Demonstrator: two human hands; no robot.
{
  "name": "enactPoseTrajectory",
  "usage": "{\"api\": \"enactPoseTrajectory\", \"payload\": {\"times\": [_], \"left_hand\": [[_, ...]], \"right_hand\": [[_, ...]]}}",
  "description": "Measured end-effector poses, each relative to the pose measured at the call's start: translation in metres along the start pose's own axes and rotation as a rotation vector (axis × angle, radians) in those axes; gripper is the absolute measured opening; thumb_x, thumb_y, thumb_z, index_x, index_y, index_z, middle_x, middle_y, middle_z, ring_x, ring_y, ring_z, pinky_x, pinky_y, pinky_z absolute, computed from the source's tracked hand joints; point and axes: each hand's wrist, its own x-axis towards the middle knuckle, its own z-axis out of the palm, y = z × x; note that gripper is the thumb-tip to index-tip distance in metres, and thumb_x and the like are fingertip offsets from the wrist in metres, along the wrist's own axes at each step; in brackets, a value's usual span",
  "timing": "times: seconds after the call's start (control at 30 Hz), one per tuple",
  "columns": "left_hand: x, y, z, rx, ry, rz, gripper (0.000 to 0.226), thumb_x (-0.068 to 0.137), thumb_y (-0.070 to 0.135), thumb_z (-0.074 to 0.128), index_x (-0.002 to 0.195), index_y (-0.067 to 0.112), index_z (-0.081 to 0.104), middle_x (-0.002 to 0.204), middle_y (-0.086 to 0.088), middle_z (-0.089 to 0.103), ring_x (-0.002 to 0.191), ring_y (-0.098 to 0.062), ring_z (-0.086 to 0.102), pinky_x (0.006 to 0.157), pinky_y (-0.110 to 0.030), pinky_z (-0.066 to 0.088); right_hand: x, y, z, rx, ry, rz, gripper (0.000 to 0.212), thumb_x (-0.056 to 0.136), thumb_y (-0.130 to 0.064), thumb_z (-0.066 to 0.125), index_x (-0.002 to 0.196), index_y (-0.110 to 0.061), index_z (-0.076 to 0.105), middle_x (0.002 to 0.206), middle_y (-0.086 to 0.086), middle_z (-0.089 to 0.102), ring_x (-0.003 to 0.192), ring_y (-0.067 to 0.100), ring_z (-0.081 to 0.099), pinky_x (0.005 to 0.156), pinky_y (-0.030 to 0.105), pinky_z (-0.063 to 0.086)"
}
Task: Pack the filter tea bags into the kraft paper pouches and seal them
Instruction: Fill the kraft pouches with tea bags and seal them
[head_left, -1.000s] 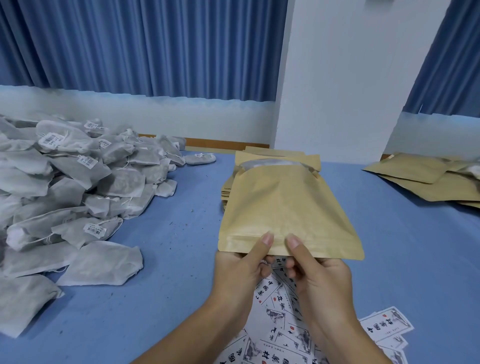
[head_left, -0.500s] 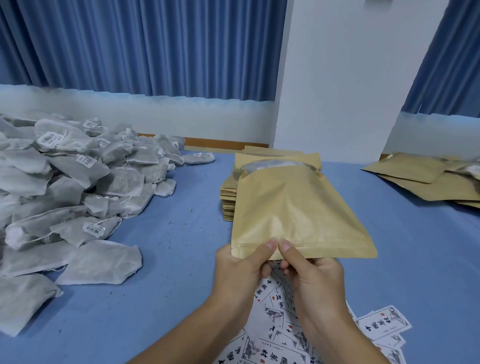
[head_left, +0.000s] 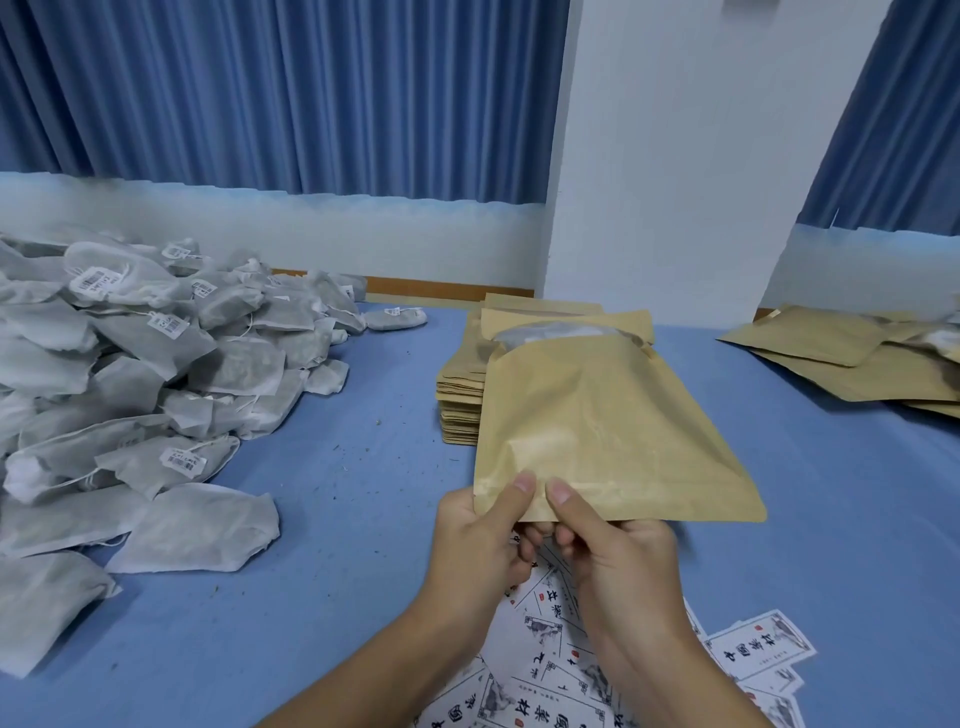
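Note:
A kraft paper pouch (head_left: 597, 431) is held up over the table, its near edge pinched by both hands. My left hand (head_left: 480, 535) pinches that edge with thumb on top, close to the pouch's left corner. My right hand (head_left: 613, 551) pinches it just beside, thumb on top too. The pouch bulges, and something grey-white shows at its open far end. A large heap of grey filter tea bags (head_left: 156, 374) with small barcode tags covers the table's left side.
A stack of flat kraft pouches (head_left: 460, 395) lies behind the held pouch. More pouches (head_left: 841, 358) lie at the far right. Printed white labels (head_left: 571, 675) are spread under my hands. The table has a blue cloth (head_left: 337, 519); a white pillar stands behind.
The pouch has shifted to the right between my hands, so my thumbs now pinch nearer its left corner. My hands stayed almost where they were.

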Motion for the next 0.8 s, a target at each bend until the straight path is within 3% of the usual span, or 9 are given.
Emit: {"api": "enactPoseTrajectory", "payload": {"times": [0.23, 0.37, 0.43, 0.5, 0.57, 0.67, 0.8], "left_hand": [[0.0, 0.003, 0.005, 0.024, 0.043, -0.024, 0.066, 0.103, 0.052, 0.041, 0.053, 0.017, 0.065, 0.057, -0.014, 0.055, 0.046, -0.018, 0.044, 0.042, -0.018, 0.024], [0.007, 0.006, 0.004, 0.144, 0.03, 0.006, 0.055, 0.107, 0.04, 0.038, 0.079, 0.0, 0.062, 0.058, -0.013, 0.055, 0.042, -0.019, 0.041, 0.041, -0.022, 0.026], [0.011, 0.007, 0.007, 0.239, 0.021, 0.031, 0.056, 0.109, 0.039, 0.035, 0.078, -0.003, 0.058, 0.052, -0.012, 0.049, 0.04, -0.019, 0.038, 0.043, -0.027, 0.029], [0.016, 0.01, 0.015, 0.285, 0.016, 0.056, 0.059, 0.109, 0.038, 0.035, 0.069, 0.0, 0.055, 0.045, -0.01, 0.043, 0.037, -0.019, 0.037, 0.044, -0.028, 0.032], [0.024, 0.012, 0.029, 0.278, -0.017, 0.085, 0.052, 0.109, 0.034, 0.038, 0.073, -0.001, 0.054, 0.043, -0.007, 0.044, 0.035, -0.02, 0.037, 0.042, -0.025, 0.033], [0.04, 0.015, 0.057, 0.229, -0.089, 0.095, 0.022, 0.107, 0.019, 0.046, 0.097, 0.001, 0.054, 0.055, -0.006, 0.057, 0.038, -0.016, 0.041, 0.04, -0.024, 0.036], [0.056, 0.007, 0.104, 0.169, -0.211, -0.073, 0.007, 0.103, 0.009, 0.051, 0.097, 0.006, 0.055, 0.057, -0.004, 0.059, 0.04, -0.012, 0.046, 0.038, -0.022, 0.039]], "right_hand": [[0.006, -0.004, -0.005, 0.052, 0.062, 0.026, 0.032, 0.1, -0.029, 0.056, 0.096, 0.0, 0.068, 0.066, 0.018, 0.06, 0.054, 0.025, 0.053, 0.061, 0.041, 0.043], [0.017, -0.01, -0.016, 0.017, 0.141, -0.019, 0.016, 0.101, -0.014, 0.055, 0.112, -0.006, 0.063, 0.079, 0.007, 0.071, 0.056, 0.018, 0.058, 0.047, 0.03, 0.043], [0.021, -0.011, -0.022, -0.075, 0.144, -0.008, 0.011, 0.102, -0.012, 0.054, 0.108, -0.005, 0.059, 0.065, 0.008, 0.066, 0.047, 0.017, 0.05, 0.042, 0.03, 0.036], [0.025, -0.014, -0.028, -0.092, 0.138, 0.004, 0.01, 0.102, -0.01, 0.051, 0.1, -0.001, 0.054, 0.046, 0.01, 0.049, 0.038, 0.017, 0.037, 0.039, 0.027, 0.03], [0.03, -0.022, -0.033, -0.05, 0.159, -0.017, 0.007, 0.102, -0.007, 0.05, 0.098, -0.002, 0.053, 0.042, 0.006, 0.042, 0.035, 0.015, 0.034, 0.038, 0.025, 0.031], [0.039, -0.039, -0.046, 0.071, 0.238, -0.088, 0.008, 0.101, -0.003, 0.052, 0.101, -0.006, 0.059, 0.054, -0.001, 0.058, 0.041, 0.012, 0.049, 0.042, 0.023, 0.04], [0.055, -0.056, -0.075, 0.172, 0.407, -0.131, 0.012, 0.1, 0.001, 0.051, 0.093, -0.007, 0.056, 0.063, 0.002, 0.056, 0.044, 0.011, 0.053, 0.046, 0.022, 0.047]]}}
